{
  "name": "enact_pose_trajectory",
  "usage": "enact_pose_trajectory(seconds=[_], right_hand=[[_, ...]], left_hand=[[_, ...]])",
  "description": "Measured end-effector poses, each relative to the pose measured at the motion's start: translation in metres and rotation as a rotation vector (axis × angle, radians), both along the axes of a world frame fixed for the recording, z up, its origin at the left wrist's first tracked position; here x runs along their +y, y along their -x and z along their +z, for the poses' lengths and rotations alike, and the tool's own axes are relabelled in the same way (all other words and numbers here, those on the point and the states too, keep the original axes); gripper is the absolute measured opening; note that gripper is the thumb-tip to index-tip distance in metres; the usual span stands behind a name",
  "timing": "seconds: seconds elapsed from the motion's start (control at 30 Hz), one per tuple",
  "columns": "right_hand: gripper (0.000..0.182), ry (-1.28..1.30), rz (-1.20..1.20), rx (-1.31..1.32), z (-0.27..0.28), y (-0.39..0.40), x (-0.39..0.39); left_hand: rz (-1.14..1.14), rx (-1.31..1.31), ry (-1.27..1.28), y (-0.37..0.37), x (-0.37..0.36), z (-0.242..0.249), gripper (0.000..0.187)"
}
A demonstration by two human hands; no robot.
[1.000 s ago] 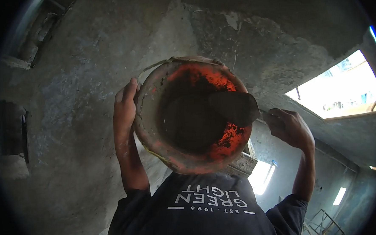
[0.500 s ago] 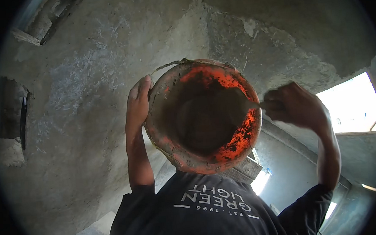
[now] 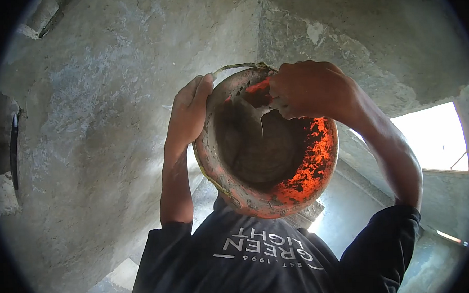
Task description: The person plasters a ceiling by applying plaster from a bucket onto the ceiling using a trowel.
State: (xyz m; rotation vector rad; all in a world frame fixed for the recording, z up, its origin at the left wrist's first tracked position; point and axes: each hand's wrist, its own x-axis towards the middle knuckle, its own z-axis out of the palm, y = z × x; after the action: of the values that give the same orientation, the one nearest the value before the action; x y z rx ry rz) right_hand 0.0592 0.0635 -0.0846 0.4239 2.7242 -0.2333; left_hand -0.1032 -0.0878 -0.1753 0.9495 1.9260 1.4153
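Note:
An orange bucket (image 3: 314,166), its inside coated with grey mortar, is held up before my chest with its mouth toward me. My left hand (image 3: 191,109) is closed on the left side of its rim, beside the bucket's rope-like handle (image 3: 238,66). In my right hand (image 3: 313,89) is a trowel, the fist wrapped around its grip at the bucket's upper right rim. The trowel's blade (image 3: 250,116) reaches inside, close to the upper left inner wall. Dark mortar shows at the bottom of the bucket; its depth is hard to make out.
Rough grey plastered wall (image 3: 99,100) surrounds the work. A bright window opening (image 3: 430,136) is at the right. A dark recess (image 3: 3,135) sits in the wall at far left. Below the bucket is my black printed T-shirt (image 3: 262,262).
My right hand has swung left and up over the bucket's mouth, carrying the trowel blade from the right inner side to the upper left. The bucket and my left hand have shifted slightly right.

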Motion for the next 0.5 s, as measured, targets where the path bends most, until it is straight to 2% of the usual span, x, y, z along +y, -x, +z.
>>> enact_pose_trajectory(seconds=[0.07,0.13,0.27,0.33,0.47,0.5], right_hand=[[0.017,-0.009,0.058,0.025,0.006,0.001,-0.003],[0.015,-0.116,0.222,0.141,0.009,0.000,-0.005],[0.010,0.018,0.184,0.040,0.006,0.008,-0.012],[0.008,-0.081,0.283,0.115,0.002,0.005,-0.019],[0.010,-0.110,0.398,0.086,-0.024,-0.008,-0.025],[0.011,-0.118,0.458,0.235,-0.035,-0.019,-0.024]], left_hand=[[-0.009,-0.002,0.002,0.002,0.002,-0.005,0.039],[-0.024,-0.010,-0.017,0.004,0.004,-0.008,0.038],[-0.037,-0.007,-0.004,0.003,0.006,-0.006,0.039],[-0.045,-0.086,-0.028,0.002,0.006,-0.005,0.039],[-0.002,-0.047,-0.031,-0.004,0.006,0.002,0.039],[0.009,-0.033,-0.021,-0.005,0.005,0.003,0.039]])
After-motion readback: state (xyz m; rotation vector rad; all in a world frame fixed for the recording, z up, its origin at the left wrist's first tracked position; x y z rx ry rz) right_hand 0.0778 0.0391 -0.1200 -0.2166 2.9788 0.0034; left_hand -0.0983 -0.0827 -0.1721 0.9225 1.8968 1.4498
